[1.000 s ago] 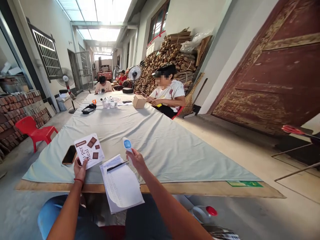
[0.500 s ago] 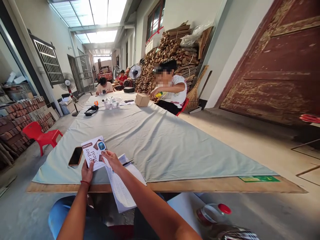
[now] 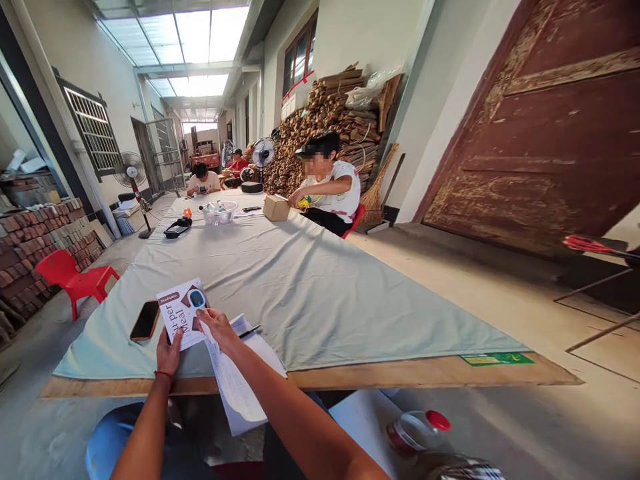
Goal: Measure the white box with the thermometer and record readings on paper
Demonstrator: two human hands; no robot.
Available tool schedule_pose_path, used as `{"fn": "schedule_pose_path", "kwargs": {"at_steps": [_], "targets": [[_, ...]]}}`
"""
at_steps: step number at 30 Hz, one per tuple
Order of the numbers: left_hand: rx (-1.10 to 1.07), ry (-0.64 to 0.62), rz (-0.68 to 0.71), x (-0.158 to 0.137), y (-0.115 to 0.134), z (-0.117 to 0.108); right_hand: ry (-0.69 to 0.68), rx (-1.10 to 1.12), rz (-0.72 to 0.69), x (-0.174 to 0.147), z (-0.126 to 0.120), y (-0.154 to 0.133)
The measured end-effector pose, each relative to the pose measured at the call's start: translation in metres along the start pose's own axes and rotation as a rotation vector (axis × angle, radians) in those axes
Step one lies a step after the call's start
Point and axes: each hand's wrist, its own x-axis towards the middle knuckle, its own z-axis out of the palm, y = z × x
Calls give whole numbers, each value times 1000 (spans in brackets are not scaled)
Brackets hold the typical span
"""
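Clasping a device (image 3: 196,299) in my right grip (image 3: 216,325), I pinch what seems a card (image 3: 176,309) in my left grip (image 3: 169,351) alongside.

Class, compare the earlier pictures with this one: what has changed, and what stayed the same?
The right hand has carried the blue-and-white device leftward, from near the far end of the papers until it overlaps the printed packet in view. The co-worker's near forearm has risen. The left hand still holds the packet; the phone and pen lie where they were.
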Motion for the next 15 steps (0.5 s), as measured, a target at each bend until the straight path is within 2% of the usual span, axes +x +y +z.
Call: {"fn": "schedule_pose_path", "kwargs": {"at_steps": [9, 15], "targets": [[-23, -4, -32, 3, -4, 0, 25, -5, -10, -3, 6, 0], [-19, -8, -34, 4, -6, 0, 50, -27, -18, -15, 3, -13]]}}
